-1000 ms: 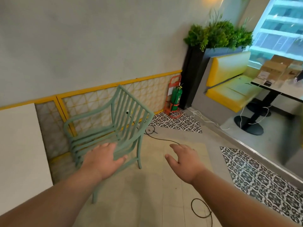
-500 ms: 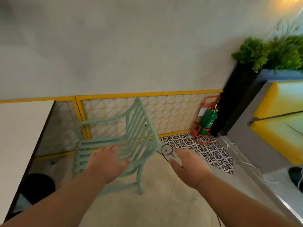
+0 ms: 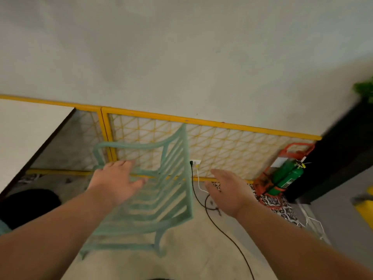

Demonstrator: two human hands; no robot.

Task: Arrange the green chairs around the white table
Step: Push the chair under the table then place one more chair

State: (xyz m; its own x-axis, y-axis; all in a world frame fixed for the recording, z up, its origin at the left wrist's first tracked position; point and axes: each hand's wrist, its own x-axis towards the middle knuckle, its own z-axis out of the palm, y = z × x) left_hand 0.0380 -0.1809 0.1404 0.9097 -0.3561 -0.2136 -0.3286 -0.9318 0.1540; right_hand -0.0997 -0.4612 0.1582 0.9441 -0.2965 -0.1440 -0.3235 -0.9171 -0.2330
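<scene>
Green chairs (image 3: 168,216) (a stack, judging by the doubled rails) stand against the yellow lattice panel (image 3: 222,146), just right of the table (image 3: 24,134). Both hands are spread wide and hold nothing. The left hand (image 3: 116,182) overlaps the seat, contact unclear. The right hand (image 3: 228,190) hovers beside the backrest, apart.

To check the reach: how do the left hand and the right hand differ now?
The left hand covers part of the green chair; the right hand is clear of it. The left hand is nearer the white table; the right hand nearer the fire extinguisher. Both are open and hold nothing.
</scene>
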